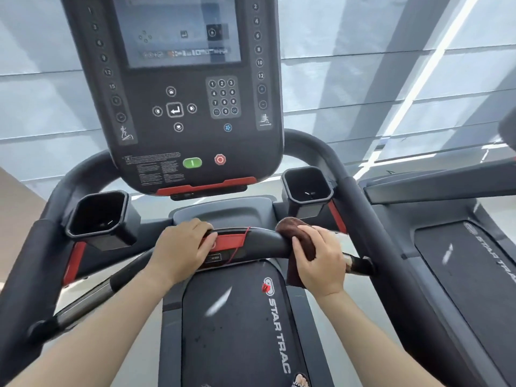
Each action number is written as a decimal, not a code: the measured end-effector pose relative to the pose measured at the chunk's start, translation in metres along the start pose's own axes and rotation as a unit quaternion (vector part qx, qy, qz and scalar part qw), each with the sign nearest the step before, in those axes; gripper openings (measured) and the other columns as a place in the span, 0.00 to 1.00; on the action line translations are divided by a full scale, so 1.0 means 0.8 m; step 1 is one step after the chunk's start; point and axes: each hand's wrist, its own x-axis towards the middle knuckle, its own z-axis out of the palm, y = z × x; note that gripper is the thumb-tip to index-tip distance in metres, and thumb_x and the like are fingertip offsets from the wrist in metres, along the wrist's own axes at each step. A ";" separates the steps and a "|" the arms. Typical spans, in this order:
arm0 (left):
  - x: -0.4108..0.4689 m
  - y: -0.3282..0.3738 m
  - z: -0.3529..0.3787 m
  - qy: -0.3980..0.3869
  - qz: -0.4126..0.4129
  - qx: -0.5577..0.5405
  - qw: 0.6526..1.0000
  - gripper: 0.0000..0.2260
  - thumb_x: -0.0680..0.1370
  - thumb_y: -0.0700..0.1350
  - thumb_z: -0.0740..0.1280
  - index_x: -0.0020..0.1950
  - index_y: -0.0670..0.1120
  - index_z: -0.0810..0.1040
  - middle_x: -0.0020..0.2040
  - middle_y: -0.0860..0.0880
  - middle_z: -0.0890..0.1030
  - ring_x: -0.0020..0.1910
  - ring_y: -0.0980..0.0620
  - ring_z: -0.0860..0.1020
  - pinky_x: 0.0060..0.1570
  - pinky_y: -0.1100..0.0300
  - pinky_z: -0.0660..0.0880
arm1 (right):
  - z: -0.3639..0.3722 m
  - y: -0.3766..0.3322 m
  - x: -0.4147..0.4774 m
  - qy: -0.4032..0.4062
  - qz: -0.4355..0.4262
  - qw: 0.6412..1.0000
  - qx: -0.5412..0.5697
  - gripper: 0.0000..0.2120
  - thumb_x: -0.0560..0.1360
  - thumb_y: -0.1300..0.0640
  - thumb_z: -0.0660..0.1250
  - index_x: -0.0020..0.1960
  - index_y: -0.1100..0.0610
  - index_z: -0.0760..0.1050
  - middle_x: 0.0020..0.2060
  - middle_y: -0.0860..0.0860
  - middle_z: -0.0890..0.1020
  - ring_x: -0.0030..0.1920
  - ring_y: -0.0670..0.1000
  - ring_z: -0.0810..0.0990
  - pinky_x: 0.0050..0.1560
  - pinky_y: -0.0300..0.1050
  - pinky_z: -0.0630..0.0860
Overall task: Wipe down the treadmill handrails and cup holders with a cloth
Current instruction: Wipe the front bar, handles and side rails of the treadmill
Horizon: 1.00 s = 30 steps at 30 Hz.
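Observation:
A black front crossbar (pixel 265 241) with a red centre panel runs across the treadmill below the console. My right hand (pixel 321 261) is shut on a dark brown cloth (pixel 293 230), which is wrapped over the right part of that bar. My left hand (pixel 181 247) rests on the bar left of the red panel, fingers curled over its top. Two black cup holders stand behind the bar, the left cup holder (pixel 97 216) and the right cup holder (pixel 307 188). Long black side handrails curve down, the left side handrail (pixel 36 247) and the right side handrail (pixel 377 233).
The console (pixel 178 107) with screen, keypad and green and red buttons rises above the bar. A red safety cord (pixel 243 241) hangs over the bar down to a clip above the belt (pixel 237 331). A second treadmill (pixel 460 261) stands to the right.

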 end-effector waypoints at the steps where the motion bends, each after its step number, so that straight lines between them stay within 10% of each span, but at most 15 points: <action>1: -0.005 -0.010 0.001 0.003 -0.015 -0.003 1.000 0.22 0.75 0.59 0.47 0.51 0.50 0.76 0.46 0.51 0.80 0.45 0.48 0.78 0.39 0.55 0.71 | 0.011 -0.018 0.002 -0.009 -0.013 1.000 0.001 0.13 0.74 0.45 0.63 0.55 0.49 0.77 0.50 0.47 0.81 0.51 0.50 0.76 0.55 0.42 0.70; 21: -0.009 -0.029 0.014 0.022 -0.027 -0.057 0.998 0.14 0.77 0.57 0.48 0.45 0.54 0.72 0.40 0.56 0.78 0.38 0.52 0.76 0.30 0.57 0.66 | 0.039 -0.097 0.014 -0.069 -0.037 0.996 -0.046 0.11 0.73 0.46 0.64 0.53 0.47 0.77 0.49 0.46 0.81 0.49 0.53 0.77 0.49 0.47 0.73; 26: -0.022 -0.056 0.006 0.008 -0.062 -0.080 0.995 0.16 0.77 0.59 0.49 0.41 0.53 0.72 0.39 0.56 0.78 0.38 0.53 0.75 0.33 0.58 0.67 | 0.022 -0.091 0.028 -0.061 0.071 0.995 0.013 0.09 0.75 0.46 0.63 0.54 0.46 0.76 0.51 0.47 0.81 0.53 0.56 0.78 0.50 0.50 0.74; 30: -0.053 -0.099 0.003 0.001 -0.108 -0.083 0.991 0.20 0.77 0.58 0.47 0.38 0.50 0.74 0.39 0.53 0.79 0.41 0.50 0.76 0.35 0.55 0.70 | 0.039 -0.139 0.019 -0.067 -0.020 0.998 0.007 0.11 0.74 0.44 0.62 0.52 0.45 0.75 0.50 0.45 0.81 0.49 0.55 0.78 0.51 0.50 0.74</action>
